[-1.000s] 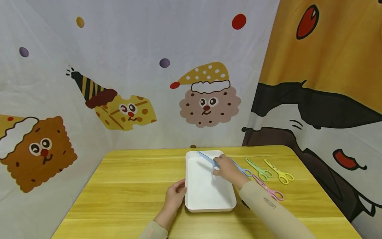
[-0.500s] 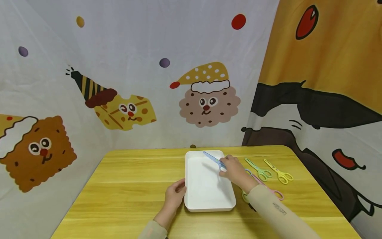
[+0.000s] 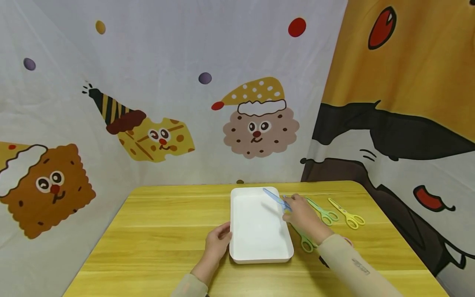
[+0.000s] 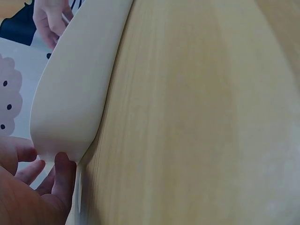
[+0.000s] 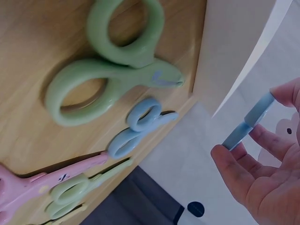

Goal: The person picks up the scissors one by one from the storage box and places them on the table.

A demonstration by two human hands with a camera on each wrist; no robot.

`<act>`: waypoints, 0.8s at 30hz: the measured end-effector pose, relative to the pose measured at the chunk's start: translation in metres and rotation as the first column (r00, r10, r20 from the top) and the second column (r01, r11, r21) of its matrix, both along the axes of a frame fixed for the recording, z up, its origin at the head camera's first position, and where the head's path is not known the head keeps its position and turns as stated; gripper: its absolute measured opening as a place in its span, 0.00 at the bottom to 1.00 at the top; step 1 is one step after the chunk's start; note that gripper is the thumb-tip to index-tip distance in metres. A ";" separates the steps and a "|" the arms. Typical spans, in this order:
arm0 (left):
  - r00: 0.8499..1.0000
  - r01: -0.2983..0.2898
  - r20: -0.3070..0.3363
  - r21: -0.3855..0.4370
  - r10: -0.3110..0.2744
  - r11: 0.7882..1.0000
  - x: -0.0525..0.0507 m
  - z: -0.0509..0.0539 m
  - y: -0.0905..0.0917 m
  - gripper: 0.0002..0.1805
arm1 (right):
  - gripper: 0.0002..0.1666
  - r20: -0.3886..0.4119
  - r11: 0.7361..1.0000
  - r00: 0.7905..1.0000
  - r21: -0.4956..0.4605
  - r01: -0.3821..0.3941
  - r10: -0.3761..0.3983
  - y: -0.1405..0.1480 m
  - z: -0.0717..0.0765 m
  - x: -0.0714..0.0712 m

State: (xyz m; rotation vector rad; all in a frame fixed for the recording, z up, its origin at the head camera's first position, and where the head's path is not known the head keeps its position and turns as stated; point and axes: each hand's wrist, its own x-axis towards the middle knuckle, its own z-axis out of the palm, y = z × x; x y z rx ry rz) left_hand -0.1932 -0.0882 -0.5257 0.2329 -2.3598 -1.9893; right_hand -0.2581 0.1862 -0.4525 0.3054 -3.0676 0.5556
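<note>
My right hand [image 3: 302, 212] pinches light-blue scissors [image 3: 273, 196] by the handles, above the right rim of a white tray [image 3: 261, 261]. Their blades point toward the back left. In the right wrist view, thumb and fingertips hold the blue handle loops [image 5: 258, 110] edge-on. My left hand [image 3: 217, 241] grips the tray's left side; the left wrist view has its fingertips [image 4: 62, 159] against the outer wall. No scissors lie inside the tray. Beside its right wall are green scissors [image 3: 306, 243], and the right wrist view has a second blue pair [image 5: 143, 117] on the table.
Another green pair of scissors [image 3: 324, 214] and yellow scissors [image 3: 349, 214] lie at the back right of the wooden table [image 3: 167, 231]. Pink scissors [image 5: 42, 187] are mostly hidden by my right arm in the head view. A cartoon-printed cloth [image 3: 178, 49] hangs behind the table.
My right hand has moved rightward with the blue scissors, from over the tray's middle to its right rim. The near green scissors have come into view. The left hand and tray stay put.
</note>
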 end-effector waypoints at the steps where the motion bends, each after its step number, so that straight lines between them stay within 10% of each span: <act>1: 1.000 0.000 0.000 0.000 0.000 1.000 0.000 0.000 0.000 0.19 | 0.36 0.002 1.000 1.000 0.006 0.007 -0.007 0.001 0.000 0.001; 24: 1.000 0.006 -0.008 0.024 -0.006 1.000 0.001 0.000 0.000 0.19 | 0.33 -0.027 1.000 0.999 0.001 0.029 -0.029 0.038 -0.006 0.013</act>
